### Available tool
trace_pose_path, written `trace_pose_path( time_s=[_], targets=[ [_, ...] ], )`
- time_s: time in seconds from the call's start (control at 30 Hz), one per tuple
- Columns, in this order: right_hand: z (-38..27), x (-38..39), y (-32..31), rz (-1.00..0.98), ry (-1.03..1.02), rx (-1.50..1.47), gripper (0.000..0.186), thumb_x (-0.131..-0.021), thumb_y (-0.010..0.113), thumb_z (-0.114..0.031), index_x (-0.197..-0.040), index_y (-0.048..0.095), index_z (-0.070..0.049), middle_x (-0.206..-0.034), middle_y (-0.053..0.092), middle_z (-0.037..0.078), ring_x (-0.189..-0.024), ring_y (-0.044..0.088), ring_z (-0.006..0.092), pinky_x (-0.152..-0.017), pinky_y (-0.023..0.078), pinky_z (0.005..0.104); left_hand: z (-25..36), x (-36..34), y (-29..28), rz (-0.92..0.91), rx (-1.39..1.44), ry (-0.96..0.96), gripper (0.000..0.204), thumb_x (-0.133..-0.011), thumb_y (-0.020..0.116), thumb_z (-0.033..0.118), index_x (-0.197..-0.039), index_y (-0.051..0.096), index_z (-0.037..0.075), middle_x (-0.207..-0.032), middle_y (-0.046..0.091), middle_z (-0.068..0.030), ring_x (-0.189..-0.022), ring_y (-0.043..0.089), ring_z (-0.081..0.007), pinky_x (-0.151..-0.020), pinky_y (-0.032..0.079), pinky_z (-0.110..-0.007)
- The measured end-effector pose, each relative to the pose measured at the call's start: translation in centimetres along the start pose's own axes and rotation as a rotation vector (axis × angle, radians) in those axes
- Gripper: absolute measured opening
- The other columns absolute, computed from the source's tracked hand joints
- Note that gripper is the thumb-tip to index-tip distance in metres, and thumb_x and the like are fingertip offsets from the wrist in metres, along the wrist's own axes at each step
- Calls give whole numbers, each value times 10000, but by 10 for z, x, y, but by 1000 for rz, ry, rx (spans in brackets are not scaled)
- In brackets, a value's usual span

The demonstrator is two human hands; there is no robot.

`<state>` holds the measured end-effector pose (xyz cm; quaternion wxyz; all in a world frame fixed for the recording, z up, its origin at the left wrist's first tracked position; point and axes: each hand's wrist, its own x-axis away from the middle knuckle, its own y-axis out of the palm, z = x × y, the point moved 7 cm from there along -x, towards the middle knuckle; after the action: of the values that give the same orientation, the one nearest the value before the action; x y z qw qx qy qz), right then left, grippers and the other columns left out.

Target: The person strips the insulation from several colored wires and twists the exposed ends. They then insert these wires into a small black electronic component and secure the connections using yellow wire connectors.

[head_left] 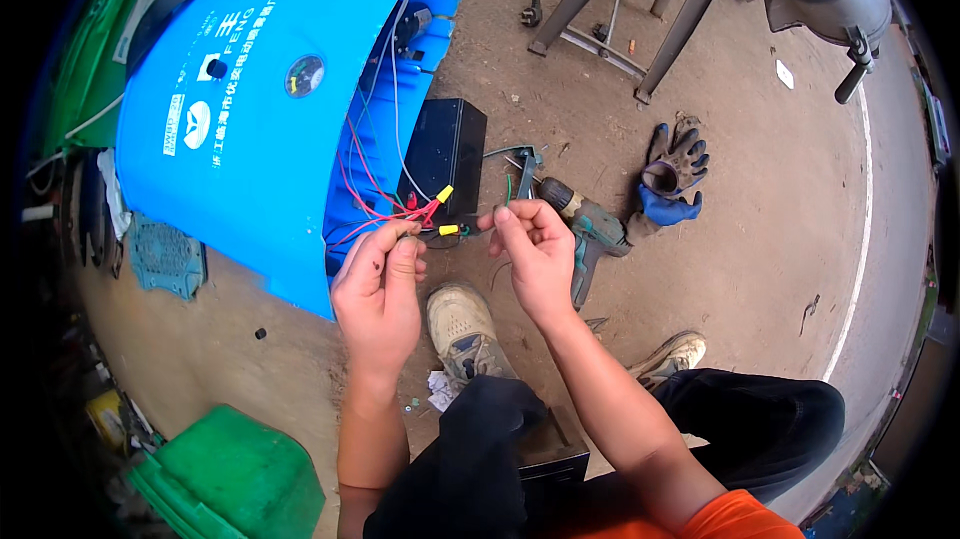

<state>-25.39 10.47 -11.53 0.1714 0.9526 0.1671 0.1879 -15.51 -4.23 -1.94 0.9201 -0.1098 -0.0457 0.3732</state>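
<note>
My left hand (383, 289) is closed in a pinch beside the open end of a large blue plastic housing (250, 119). What lies between its fingertips is too small to make out. My right hand (537, 257) pinches a thin green wire (508, 191), whose end sticks up above the thumb. Between and just beyond both hands, red wires (372, 176) run out of the housing to yellow connectors (447, 231). Behind them a black box-shaped battery (462, 144) stands against the housing's opening.
A cordless drill (590, 224) lies right of my right hand, with blue-and-grey work gloves (675, 174) beyond it. A metal stand (640, 9) rises at the far side. A green container (240, 474) sits near left, and my shoe (462, 324) is below the wires.
</note>
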Motion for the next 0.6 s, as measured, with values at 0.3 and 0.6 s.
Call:
trace_pose_path(
  time_s=[0.3,0.6],
  targets=[
    [-77,50,53,-147,-702,531,153,-841,734,79,-981,679,46,-876,708,121,-747,680,167,-676,525,256,6,-6,5,-86,-88,65,143,-969,629,21,-1091,692,-20,-916,678,-72,-708,613,-86,-623,504,-230],
    [-72,42,62,-179,-652,643,159,-828,731,29,-984,702,18,-856,701,133,-702,695,257,-617,549,331,17,-8,5,-165,-179,120,178,-991,607,32,-1133,690,-35,-1011,660,-62,-780,612,-71,-689,520,-215]
  ],
)
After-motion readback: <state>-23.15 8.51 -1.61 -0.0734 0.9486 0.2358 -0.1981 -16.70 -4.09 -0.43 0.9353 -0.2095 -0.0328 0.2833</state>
